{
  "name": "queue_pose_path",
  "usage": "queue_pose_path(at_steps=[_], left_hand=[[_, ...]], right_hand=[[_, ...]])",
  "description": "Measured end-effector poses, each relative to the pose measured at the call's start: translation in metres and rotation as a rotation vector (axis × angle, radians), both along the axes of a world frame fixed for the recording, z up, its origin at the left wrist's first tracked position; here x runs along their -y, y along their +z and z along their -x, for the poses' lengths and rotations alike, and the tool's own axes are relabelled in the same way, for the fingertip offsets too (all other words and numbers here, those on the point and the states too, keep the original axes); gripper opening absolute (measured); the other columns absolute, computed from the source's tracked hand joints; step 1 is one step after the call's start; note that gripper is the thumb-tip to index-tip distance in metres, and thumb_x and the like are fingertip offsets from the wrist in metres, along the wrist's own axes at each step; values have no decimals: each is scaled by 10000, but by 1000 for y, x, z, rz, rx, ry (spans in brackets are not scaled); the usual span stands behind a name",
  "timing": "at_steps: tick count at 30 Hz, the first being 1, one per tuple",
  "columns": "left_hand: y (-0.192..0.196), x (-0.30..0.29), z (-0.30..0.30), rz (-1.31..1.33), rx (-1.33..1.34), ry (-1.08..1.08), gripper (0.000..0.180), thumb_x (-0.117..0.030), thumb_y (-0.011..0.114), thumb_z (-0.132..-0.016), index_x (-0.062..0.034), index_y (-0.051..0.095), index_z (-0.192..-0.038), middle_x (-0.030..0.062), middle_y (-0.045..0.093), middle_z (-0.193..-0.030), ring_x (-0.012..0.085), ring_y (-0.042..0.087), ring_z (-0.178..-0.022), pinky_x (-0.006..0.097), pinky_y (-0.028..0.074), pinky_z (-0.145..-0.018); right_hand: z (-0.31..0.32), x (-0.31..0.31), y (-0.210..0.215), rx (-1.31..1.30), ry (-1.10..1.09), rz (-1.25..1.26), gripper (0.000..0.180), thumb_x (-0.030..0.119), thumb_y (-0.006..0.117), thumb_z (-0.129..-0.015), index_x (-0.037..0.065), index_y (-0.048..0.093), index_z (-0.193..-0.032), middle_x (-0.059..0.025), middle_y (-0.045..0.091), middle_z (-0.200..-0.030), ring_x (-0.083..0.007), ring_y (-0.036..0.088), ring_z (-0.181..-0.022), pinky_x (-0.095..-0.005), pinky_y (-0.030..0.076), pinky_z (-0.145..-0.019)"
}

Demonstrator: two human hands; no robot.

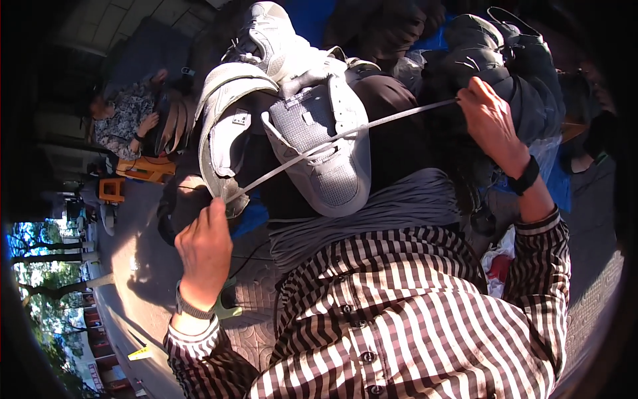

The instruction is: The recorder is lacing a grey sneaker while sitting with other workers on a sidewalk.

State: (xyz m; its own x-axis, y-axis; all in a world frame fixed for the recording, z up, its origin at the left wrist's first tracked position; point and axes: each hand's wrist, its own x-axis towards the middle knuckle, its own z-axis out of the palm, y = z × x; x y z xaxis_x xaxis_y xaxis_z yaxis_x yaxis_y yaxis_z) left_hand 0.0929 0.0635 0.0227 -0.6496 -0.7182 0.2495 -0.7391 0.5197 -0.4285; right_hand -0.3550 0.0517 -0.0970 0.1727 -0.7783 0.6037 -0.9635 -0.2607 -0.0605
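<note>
A grey shoelace (392, 118) runs in a straight line from one hand to the other. My left hand (205, 246) pinches its lower end, and my right hand (488, 123) grips the other end, farther off and higher. Between them the lace crosses the front of the tongue on a grey mesh sneaker (340, 187), which lies on my lap with its toe toward me. Whether the lace passes through the front eyelets, I cannot tell. A thick bundle of grey laces (405, 203) lies across my lap, close to the sneaker's toe.
Further pale sneakers (229, 120) are piled left of and behind the sneaker. Dark shoes (475, 50) and clear plastic (545, 163) are at the right. Another person (126, 120) sits at the far left, near an orange stool (147, 167). Paving (246, 319) shows below.
</note>
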Motion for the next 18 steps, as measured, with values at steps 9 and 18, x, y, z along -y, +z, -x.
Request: queue_pose_path(at_steps=[9,18], left_hand=[[-4,-28,-80,40,-43,299,57,-59,543,-921,-28,554,-968,182,617,-707,349,642,-636,409,489,-513],[-31,-21,-157,-32,39,443,67,-91,521,-922,-30,540,-901,189,598,-720,369,630,-645,434,478,-535]], right_hand=[[76,-45,2,-29,-281,-81,162,-7,522,-825,-1,571,-979,-175,597,-951,-378,599,-913,-446,479,-735],[137,-90,-7,-56,-531,-196,193,-24,466,-837,17,546,-1008,-189,601,-984,-415,585,-907,-476,463,-706]])
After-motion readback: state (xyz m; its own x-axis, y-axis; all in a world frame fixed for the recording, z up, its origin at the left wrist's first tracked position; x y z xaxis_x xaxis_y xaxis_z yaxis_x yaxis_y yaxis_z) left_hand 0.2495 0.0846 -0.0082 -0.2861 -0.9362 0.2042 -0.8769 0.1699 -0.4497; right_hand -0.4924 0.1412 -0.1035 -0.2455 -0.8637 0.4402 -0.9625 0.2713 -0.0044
